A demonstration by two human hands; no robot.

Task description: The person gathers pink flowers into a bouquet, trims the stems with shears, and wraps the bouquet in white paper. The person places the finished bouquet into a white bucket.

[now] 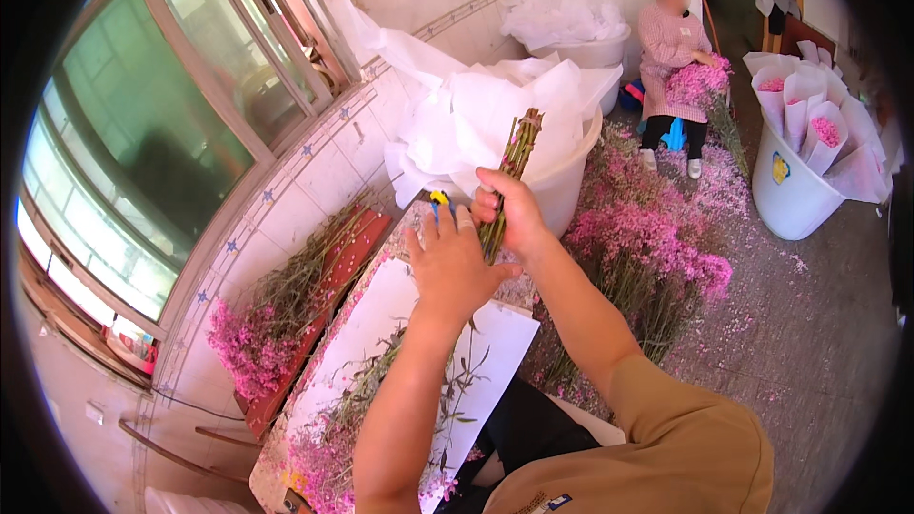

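Stem bundle [515, 158] before the tub [564, 183] — flowers [324, 447] on the table [514, 294], blooms [252, 350] on the board [354, 259] left, flower pile [657, 262] right.

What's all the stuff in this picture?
Stem bundle: one, green-brown, in right hand
Sheet: one, white, on table
Board: one, red, left of table
Loose flowers: uncounted, pink, on sheet, board and floor
Object: one, yellow-blue, by left hand
Back tubs: two, white, beyond table
Paper: many, white, in back tubs
Right tub: one, white, on floor
Bouquets: several, pink, in right tub
Seated person: one, pink clothing, back
Stool: one, blue, under person
Window: one, greenish, left
Hands: two, bare, centre
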